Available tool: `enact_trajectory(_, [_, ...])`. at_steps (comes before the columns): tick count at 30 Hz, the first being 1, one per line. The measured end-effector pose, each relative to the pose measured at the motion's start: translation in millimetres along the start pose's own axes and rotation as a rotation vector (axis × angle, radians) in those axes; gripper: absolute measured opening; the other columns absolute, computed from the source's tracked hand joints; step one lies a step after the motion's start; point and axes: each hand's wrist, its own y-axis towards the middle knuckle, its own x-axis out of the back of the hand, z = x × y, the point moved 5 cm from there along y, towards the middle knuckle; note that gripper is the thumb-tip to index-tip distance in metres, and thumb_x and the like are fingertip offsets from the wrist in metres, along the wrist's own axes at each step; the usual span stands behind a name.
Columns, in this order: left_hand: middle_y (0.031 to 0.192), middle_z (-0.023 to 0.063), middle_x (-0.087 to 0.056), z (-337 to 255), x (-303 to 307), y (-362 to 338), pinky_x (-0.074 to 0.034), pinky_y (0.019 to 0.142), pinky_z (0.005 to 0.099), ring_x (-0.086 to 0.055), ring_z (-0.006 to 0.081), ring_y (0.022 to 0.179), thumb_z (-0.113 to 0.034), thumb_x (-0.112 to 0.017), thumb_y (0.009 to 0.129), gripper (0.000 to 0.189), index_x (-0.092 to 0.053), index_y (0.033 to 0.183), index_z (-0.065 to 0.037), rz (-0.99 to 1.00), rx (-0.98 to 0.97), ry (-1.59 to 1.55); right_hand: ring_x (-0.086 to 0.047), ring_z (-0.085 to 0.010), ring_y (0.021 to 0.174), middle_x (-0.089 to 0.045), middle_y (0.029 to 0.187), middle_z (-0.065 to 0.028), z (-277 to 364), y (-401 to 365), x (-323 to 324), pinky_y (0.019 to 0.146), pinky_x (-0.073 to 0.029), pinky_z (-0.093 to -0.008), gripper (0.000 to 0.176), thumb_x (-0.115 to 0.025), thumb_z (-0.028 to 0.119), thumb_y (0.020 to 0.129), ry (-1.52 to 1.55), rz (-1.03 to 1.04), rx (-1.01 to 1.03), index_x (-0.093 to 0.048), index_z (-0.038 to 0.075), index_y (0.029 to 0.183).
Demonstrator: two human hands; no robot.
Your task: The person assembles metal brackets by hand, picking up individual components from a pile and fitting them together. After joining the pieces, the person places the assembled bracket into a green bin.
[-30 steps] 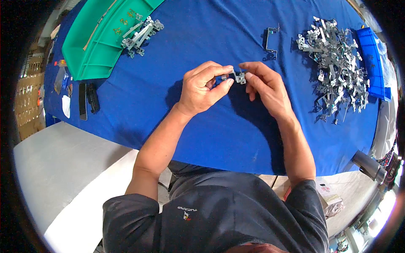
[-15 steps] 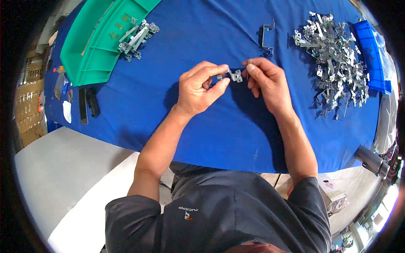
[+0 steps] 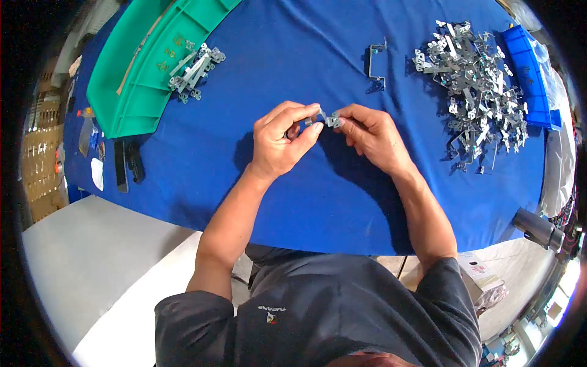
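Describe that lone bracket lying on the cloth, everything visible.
The bracket looks like grey metal: a straight bar with both ends bent toward the large heap of brackets, forming a squared C. Small tabs finish the ends, details too small to read. It rests on the blue cloth, touched by no hand.

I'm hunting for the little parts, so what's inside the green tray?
The green tray holds a few small brass-coloured pieces and a long thin brown strip. Silver brackets overlap its right edge, hiding whatever lies beneath them, and its far end runs out of view.
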Motion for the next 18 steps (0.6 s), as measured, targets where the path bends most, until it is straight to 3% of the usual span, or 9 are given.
enact_trajectory(5, [0.087,0.0037,-0.069,-3.4,1.7,-0.1,-0.041,0.053,0.0231,-0.051,0.0062,0.061,0.0,-0.08,0.08,0.031,-0.075,0.11,-0.005,0.035,0.006,0.031,-0.059,-0.0077,0.068,-0.065,0.084,-0.0017,4.5,-0.1,-1.8,0.061,-0.051,-0.0245,0.022,-0.057,0.012,0.105,0.155,-0.073,0.064,-0.067,-0.001,0.119])
enact_trajectory(8, [0.088,0.0042,-0.069,-4.7,-1.7,1.0,-0.041,0.053,0.0236,-0.051,0.007,0.061,0.002,-0.079,0.08,0.032,-0.075,0.11,-0.005,0.051,-0.014,0.033,-0.061,-0.0088,0.073,-0.065,0.088,-0.0033,1.8,2.3,2.6,0.068,-0.055,-0.026,0.027,-0.057,0.015,0.105,0.282,0.032,0.064,-0.065,-0.003,0.124])
enact_trajectory(10, [0.089,0.0047,-0.07,-5.2,-5.9,0.0,-0.04,0.052,0.0226,-0.05,0.0059,0.059,0.003,-0.079,0.079,0.032,-0.075,0.11,-0.004,0.109,-0.015,0.033,-0.061,-0.0095,0.073,-0.065,0.087,-0.0033,0.3,1.5,1.9,0.068,-0.055,-0.0255,0.028,-0.058,0.018,0.106,0.362,0.068,0.068,-0.066,-0.003,0.123])
enact_trajectory(14, [0.089,0.0051,-0.071,-7.0,-7.7,1.0,-0.039,0.051,0.0221,-0.05,0.0057,0.058,0.004,-0.079,0.077,0.033,-0.076,0.109,-0.004,0.158,-0.001,0.003,-0.059,-0.0082,0.071,-0.063,0.085,-0.0025,-0.3,3.1,3.0,0.064,-0.054,-0.0259,0.024,-0.058,0.021,0.106,0.236,0.055,0.074,-0.067,-0.002,0.108])
enact_trajectory(18, [0.09,0.0042,-0.07,-8.1,-7.3,0.8,-0.041,0.053,0.0214,-0.051,0.0051,0.061,0.004,-0.078,0.079,0.031,-0.075,0.109,-0.004,0.184,0.012,0.01,-0.057,-0.0068,0.068,-0.064,0.085,-0.0023,-3.6,5.0,7.4,0.057,-0.048,-0.0243,0.021,-0.059,0.02,0.105,0.406,-0.18,0.14,-0.066,0.0,0.105])
